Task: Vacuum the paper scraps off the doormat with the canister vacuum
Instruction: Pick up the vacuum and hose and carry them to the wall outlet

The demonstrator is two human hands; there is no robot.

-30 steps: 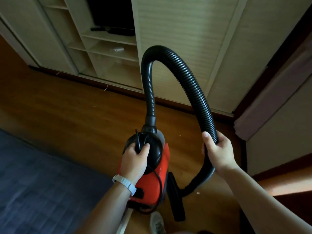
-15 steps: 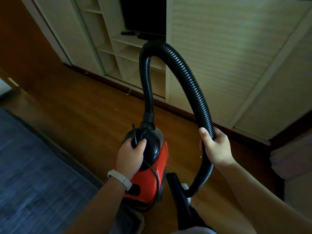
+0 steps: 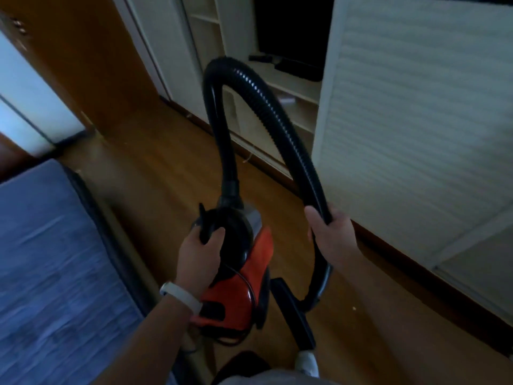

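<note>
A red and black canister vacuum (image 3: 238,295) hangs above the wooden floor, carried in front of me. My left hand (image 3: 198,257) grips its black top handle; a white band is on that wrist. Its black ribbed hose (image 3: 277,118) arches up and over to the right. My right hand (image 3: 331,237) is closed around the hose's lower part. The black floor nozzle (image 3: 294,315) hangs low between the canister and my foot. No doormat or paper scraps are in view.
A blue-grey bed or mattress (image 3: 55,273) fills the left side. A cream wardrobe with louvred doors (image 3: 416,120) and open shelves (image 3: 294,87) lines the far wall. A brown door (image 3: 91,65) stands at the upper left. Wooden floor (image 3: 172,173) runs between them.
The view has swung left while I carry the vacuum: the wardrobe slid to the right, the bed and brown door came into view. Both hands keep the same grips.
</note>
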